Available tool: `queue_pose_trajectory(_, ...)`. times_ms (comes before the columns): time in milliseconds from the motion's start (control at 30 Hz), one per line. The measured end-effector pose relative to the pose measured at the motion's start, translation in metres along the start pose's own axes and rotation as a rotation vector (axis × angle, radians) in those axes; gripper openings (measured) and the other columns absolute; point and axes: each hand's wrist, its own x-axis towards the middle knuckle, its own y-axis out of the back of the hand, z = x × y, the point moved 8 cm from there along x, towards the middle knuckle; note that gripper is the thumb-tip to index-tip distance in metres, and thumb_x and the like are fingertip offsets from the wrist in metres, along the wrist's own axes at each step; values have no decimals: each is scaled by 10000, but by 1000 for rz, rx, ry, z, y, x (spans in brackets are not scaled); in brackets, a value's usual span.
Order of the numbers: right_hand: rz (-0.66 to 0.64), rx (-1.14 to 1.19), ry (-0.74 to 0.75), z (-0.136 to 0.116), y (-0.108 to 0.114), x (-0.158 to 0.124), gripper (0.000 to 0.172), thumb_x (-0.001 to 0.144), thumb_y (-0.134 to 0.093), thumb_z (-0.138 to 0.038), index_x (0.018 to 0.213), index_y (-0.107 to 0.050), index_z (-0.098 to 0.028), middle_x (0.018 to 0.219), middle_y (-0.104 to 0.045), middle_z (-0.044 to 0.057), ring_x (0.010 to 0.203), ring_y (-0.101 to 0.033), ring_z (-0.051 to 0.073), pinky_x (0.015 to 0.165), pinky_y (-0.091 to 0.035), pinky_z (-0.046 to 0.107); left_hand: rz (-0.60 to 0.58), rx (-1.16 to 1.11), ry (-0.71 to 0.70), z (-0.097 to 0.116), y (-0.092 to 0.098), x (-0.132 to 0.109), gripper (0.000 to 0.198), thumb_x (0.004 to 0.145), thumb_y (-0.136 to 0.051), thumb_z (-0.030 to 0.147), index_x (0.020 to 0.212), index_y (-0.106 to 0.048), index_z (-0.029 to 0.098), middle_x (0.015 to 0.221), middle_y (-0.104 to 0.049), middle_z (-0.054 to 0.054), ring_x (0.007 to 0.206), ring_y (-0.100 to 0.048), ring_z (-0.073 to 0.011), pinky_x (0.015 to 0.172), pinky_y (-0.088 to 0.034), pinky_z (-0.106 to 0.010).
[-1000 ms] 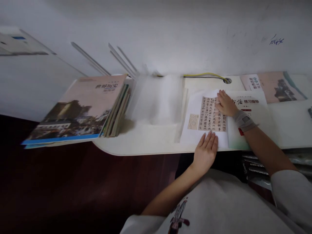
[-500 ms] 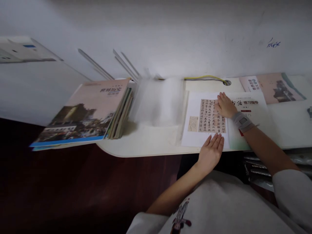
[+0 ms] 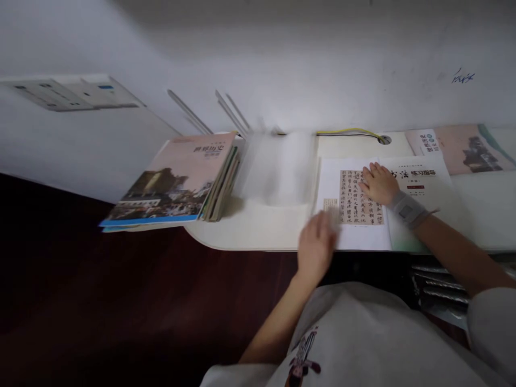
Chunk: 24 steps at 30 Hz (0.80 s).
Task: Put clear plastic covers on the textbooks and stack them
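Observation:
My right hand (image 3: 379, 183) lies flat with fingers stretched on a white sheet printed with calligraphy (image 3: 357, 207), on a pale desk (image 3: 258, 231). A grey band wraps that wrist. My left hand (image 3: 316, 248) is blurred by motion at the sheet's lower left corner, over the desk's front edge; its fingers cannot be made out. Under the sheet's right side lies a white calligraphy booklet (image 3: 421, 180).
A stack of textbooks (image 3: 177, 183) overhangs the desk's left end. A translucent plastic folder (image 3: 278, 169) lies between the stack and the sheet. Another textbook (image 3: 463, 148) lies at the back right. A yellow cable (image 3: 350, 131) runs along the wall. Dark floor lies to the left.
My left hand has slid left from the sheet's bottom edge to its lower left corner. My right hand stays on the sheet. The view has shifted to the left.

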Motion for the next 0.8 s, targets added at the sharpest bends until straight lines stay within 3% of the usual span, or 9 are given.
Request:
queue_pose_trajectory(67, -3, -9, -28, -17, 7, -16, 547, 971, -299, -346, 1349, -476, 9, 1416, -463, 260, 1330, -398, 387, 1059, -327, 538, -32, 27, 222, -44, 3, 5, 548, 913, -496, 313, 1389, -391, 61, 1268, -579, -253, 1140, -579, -336, 896, -491, -455)
queue_pose_trajectory(167, -25, 9, -30, -45, 14, -54, 504, 965, -343, -346, 1358, -495, -70, 1447, -448, 213, 1343, -382, 391, 1073, -297, 586, -111, 43, 377, -80, 6, 15, 616, 858, -556, 340, 1379, -392, 55, 1218, -599, -241, 1096, -586, -341, 872, -487, -458)
queue_pose_trajectory(267, -11, 92, 53, -73, 21, -98, 541, 957, -394, -408, 1371, -482, -72, 1468, -420, 212, 1381, -345, 347, 1130, -274, 512, -241, -24, 528, -99, 6, 20, 423, 834, -543, 336, 1187, -564, 105, 1087, -659, -191, 1004, -620, -318, 837, -483, -437)
queue_pose_trajectory(367, 15, 193, 113, -89, 26, -131, 665, 900, -499, -512, 1407, -433, -89, 1485, -394, 212, 1408, -298, 343, 1142, -277, 505, -350, -418, 610, -98, 1, 21, 219, 809, -545, 382, 792, -620, 176, 825, -691, -90, 853, -648, -266, 780, -488, -380)
queue_pose_trajectory(467, 54, 310, 128, -96, 33, -144, 825, 839, -589, -544, 1487, -285, -135, 1514, -346, 206, 1415, -286, 343, 1124, -321, 520, -243, -1123, 630, -78, 11, 32, 288, 740, -645, 447, 668, -543, 187, 1038, -697, -77, 967, -641, -246, 795, -502, -338)
queue_pose_trajectory(567, 127, 460, 94, -92, 46, -145, 981, 819, -636, -503, 1537, -52, -177, 1549, -267, 200, 1427, -264, 334, 1099, -364, 531, -231, -1675, 550, -39, 27, 52, 316, 689, -746, 401, 660, -521, 181, 1296, -602, -67, 1098, -605, -254, 823, -515, -337)
queue_pose_trajectory(667, 290, 587, -1, -78, 70, -148, 1047, 805, -669, -432, 1534, 50, -209, 1572, -210, 180, 1435, -244, 327, 1110, -352, 536, -333, -1926, 351, 20, 45, 79, 286, 720, -751, 370, 678, -536, 186, 1331, -578, -60, 1141, -586, -263, 838, -530, -366)
queue_pose_trajectory(800, 618, 729, -265, -35, 102, -169, 808, 866, -581, -302, 1528, -120, -261, 1546, -309, 125, 1406, -329, 282, 1110, -359, 521, -463, -1981, 27, 104, 51, 111, 304, 806, -661, 468, 733, -542, 198, 1356, -553, -69, 1202, -553, -295, 876, -529, -448)
